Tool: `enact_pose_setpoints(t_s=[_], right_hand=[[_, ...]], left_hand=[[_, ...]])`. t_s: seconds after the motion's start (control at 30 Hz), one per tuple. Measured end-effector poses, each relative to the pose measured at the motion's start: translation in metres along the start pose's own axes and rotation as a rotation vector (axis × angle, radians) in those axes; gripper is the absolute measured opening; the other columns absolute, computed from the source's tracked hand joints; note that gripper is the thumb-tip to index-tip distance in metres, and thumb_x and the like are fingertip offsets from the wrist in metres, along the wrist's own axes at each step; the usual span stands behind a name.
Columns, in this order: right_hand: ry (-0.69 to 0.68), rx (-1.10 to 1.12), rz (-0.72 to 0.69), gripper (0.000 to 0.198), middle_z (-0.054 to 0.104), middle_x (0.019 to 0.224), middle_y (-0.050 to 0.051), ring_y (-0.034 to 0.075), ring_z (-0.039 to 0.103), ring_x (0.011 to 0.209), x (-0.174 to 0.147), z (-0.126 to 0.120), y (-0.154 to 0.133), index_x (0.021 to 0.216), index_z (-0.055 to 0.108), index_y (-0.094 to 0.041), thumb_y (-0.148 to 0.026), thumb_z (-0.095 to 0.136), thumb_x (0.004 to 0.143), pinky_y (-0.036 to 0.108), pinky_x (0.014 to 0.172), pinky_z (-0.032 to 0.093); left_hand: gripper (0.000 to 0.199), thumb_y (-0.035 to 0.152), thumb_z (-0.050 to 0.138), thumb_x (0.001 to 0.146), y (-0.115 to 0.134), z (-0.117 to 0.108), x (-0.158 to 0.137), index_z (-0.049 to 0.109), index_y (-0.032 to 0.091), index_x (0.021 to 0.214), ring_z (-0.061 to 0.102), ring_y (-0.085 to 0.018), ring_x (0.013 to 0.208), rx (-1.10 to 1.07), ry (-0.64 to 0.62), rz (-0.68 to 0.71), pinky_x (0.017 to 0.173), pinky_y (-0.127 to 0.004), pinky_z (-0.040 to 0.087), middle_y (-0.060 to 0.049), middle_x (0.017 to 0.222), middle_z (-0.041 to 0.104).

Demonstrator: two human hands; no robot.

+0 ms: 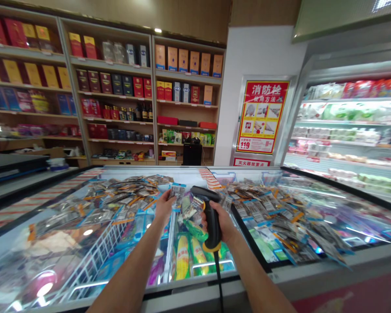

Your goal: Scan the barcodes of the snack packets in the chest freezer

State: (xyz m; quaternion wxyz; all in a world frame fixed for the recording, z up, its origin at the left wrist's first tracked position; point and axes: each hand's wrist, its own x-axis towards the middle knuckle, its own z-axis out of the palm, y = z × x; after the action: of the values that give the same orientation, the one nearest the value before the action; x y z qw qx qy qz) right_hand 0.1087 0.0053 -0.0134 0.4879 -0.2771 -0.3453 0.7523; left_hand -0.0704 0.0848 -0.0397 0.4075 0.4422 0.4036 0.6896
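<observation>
My right hand (224, 222) is wrapped round the handle of a black and yellow barcode scanner (212, 221), its head tilted toward the left and its cable hanging down. My left hand (164, 206) pinches a small flat packet (177, 191) with a blue top edge, in front of the scanner's head. Left of that hand lies a heap of similar packets (127, 191) on the freezer's glass top. Another heap of packets (280, 213) with orange and blue edges is spread on the glass to the right. The print on the packets is too small to read.
Beneath the glass, the chest freezer (202, 282) holds yellow and green corn packs (182, 256) and a white wire basket (94, 256). Shelves of boxes (117, 82) stand behind, with a lit fridge (348, 134) at right. A red poster (262, 116) hangs on the wall.
</observation>
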Motion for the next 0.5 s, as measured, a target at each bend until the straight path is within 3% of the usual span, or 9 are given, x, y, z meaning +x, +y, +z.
enact_pose_setpoints(t_s=[0.23, 0.5], right_hand=[[-0.026, -0.001, -0.017, 0.025, 0.052, 0.048, -0.002, 0.009, 0.047, 0.037, -0.006, 0.001, -0.002, 0.071, 0.052, -0.014, -0.038, 0.045, 0.071, 0.020, 0.034, 0.036], [0.148, -0.016, -0.173, 0.023, 0.053, 0.049, -0.002, 0.008, 0.046, 0.037, -0.010, -0.032, -0.030, 0.075, 0.053, -0.015, -0.037, 0.047, 0.070, 0.019, 0.033, 0.036]], left_hand=[[0.037, 0.020, 0.056, 0.052, -0.005, -0.002, 0.001, 0.057, 0.015, 0.088, 0.057, -0.016, 0.076, -0.008, 0.017, -0.006, 0.075, -0.030, 0.040, -0.003, 0.083, 0.063], [0.043, 0.009, 0.047, 0.055, -0.011, 0.020, -0.004, 0.053, 0.015, 0.097, 0.056, -0.016, 0.082, 0.051, 0.007, -0.010, 0.075, -0.030, 0.042, -0.004, 0.090, 0.062]])
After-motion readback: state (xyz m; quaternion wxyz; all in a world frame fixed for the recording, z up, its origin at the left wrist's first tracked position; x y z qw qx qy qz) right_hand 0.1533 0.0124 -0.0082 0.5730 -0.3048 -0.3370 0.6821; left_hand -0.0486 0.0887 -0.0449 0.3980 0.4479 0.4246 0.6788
